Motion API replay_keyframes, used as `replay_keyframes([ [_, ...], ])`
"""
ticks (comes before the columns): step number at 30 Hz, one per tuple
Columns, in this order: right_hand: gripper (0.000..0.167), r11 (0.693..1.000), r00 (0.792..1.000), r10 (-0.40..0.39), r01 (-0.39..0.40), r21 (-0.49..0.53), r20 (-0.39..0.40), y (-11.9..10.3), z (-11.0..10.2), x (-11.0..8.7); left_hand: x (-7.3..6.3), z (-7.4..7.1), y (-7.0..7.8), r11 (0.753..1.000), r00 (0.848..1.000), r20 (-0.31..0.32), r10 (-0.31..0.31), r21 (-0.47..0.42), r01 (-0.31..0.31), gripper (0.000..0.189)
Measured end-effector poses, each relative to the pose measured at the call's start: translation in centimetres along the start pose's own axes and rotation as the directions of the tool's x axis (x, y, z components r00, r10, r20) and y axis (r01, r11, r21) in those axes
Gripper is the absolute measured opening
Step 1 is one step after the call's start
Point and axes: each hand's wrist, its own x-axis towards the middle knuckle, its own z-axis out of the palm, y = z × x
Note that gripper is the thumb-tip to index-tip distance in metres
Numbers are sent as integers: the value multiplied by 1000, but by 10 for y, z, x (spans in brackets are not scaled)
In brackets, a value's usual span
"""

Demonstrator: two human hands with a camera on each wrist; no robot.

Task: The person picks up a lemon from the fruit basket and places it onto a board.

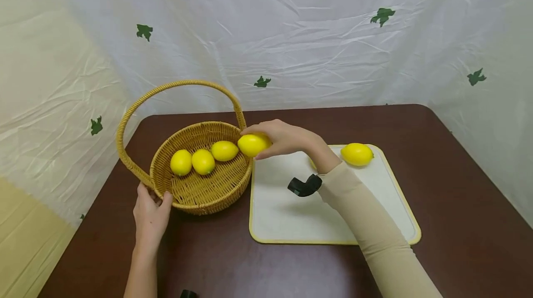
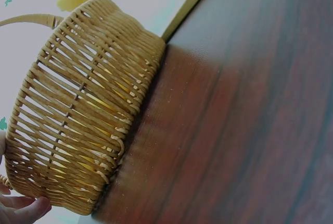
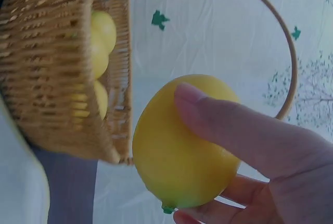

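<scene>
My right hand point(image 1: 287, 138) grips a yellow lemon point(image 1: 253, 145) at the right rim of a round wicker basket point(image 1: 216, 201). In the right wrist view the thumb lies across this lemon point(image 3: 177, 146), with fingers behind it. Three lemons point(image 1: 203, 162) lie in a row inside the basket. The left hand point(image 1: 151, 214) holds the basket's rim at the front left, near the foot of its tall arched handle point(image 1: 183, 83). In the left wrist view, the thumb point(image 2: 31, 211) presses against the woven wall.
Right of the basket lies a white board point(image 1: 291, 214) with a yellow edge. A lemon point(image 1: 357, 154) sits at its far right corner, and another, mostly hidden behind the right wrist, shows a yellow sliver. A white cloth point(image 1: 312, 57) hangs behind the dark wooden table point(image 1: 458, 205).
</scene>
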Motion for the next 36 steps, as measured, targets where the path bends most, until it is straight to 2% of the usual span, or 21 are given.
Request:
replay_keyframes([
  [10, 59, 985, 985, 170, -169, -35, 18, 33, 13, -25, -1, 0, 1, 1000, 1000, -7, -4, 3, 4, 55],
  [23, 56, 959, 961, 277, -275, -66, 26, 53, 32, -41, -1, -1, 2, 1000, 1000, 3, -12, 0, 12, 55],
  [36, 59, 931, 934, 355, -349, -112, 47, 54, 42, -41, -2, -1, 2, 1000, 1000, 6, -12, -2, 12, 57],
])
